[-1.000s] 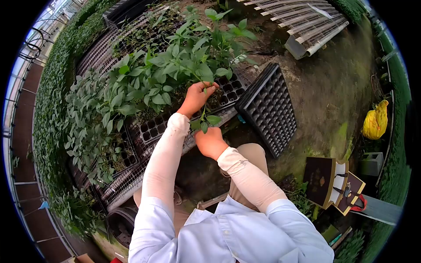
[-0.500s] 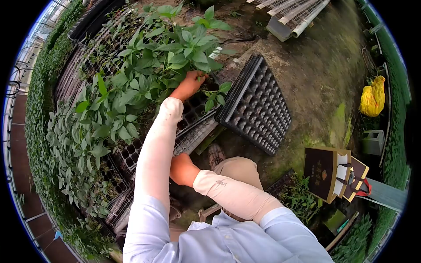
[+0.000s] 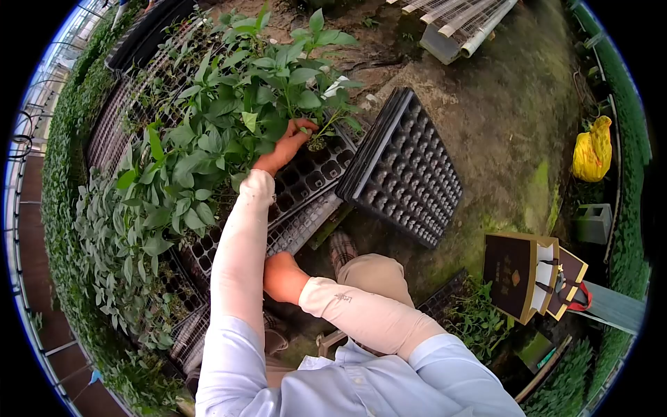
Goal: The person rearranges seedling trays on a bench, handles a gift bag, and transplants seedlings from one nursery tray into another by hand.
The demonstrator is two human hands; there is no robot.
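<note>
My left hand reaches into the leafy seedlings, its fingers slightly apart beside a small plant at the upper end of a black cell tray. Leaves hide part of this hand. Several dark cells show below it. My right hand is closed beside my left forearm, under the tray's near edge; its fingertips and anything inside them are hidden.
A tilted stack of black cell trays stands right of the seedlings. Farther right are a yellow bag, a grey block and dark paper bags. A slatted rack lies at the top.
My left hand has moved from the seedling between my hands to the tray's upper end, its fingers now looser. My right hand has drawn down and left. The view has shifted.
</note>
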